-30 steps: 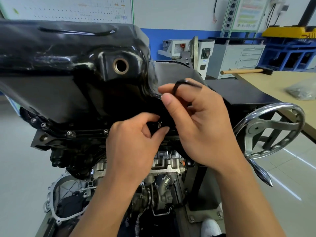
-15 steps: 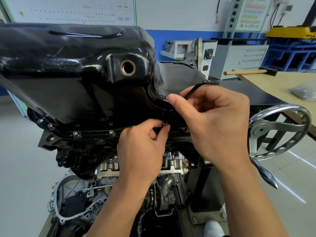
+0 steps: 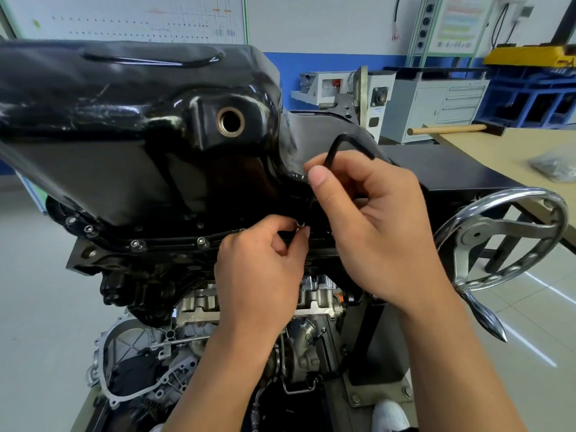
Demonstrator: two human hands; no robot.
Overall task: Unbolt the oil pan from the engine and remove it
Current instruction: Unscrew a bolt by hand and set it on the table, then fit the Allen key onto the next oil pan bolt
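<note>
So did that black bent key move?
Yes. Against the drain hole in the oil pan, the hex key in the right hand has lifted, its bend now higher above that hand.

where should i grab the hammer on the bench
Take the hammer by its wooden handle, coming from the left: it lies flat across the far corner of the bench, with the handle end sticking out leftward and the head to the right.

Oil pan (image 3: 124, 135) atop engine (image 3: 202, 307); handwheel (image 3: 498, 241) right.
</note>
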